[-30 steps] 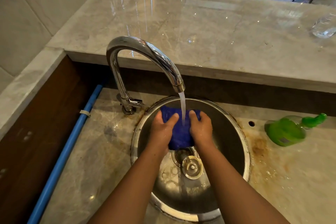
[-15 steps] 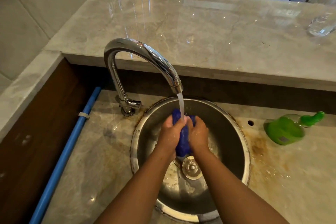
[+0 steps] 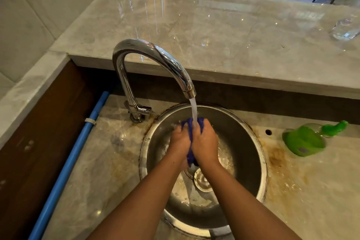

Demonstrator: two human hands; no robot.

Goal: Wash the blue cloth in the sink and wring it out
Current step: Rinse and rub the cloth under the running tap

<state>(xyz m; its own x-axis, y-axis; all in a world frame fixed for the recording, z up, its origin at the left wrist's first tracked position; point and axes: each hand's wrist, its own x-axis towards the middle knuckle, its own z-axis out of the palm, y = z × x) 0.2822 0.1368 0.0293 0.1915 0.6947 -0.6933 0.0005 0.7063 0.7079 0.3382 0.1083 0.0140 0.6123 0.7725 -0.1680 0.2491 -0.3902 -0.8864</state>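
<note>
Under the tap [image 3: 155, 58], left hand [image 3: 180, 142] and right hand [image 3: 206, 142] clenched round blue cloth [image 3: 191, 155]; bunched tighter than before

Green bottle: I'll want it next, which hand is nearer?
Right. The right hand, gripping the blue cloth, lies left of the green bottle; the left hand lies farther left.

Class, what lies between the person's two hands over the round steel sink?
The bunched blue cloth, gripped between left hand and right hand; head view.

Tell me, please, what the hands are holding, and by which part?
The left hand and right hand grip the bunched blue cloth around its middle; its ends poke out above and below.
</note>
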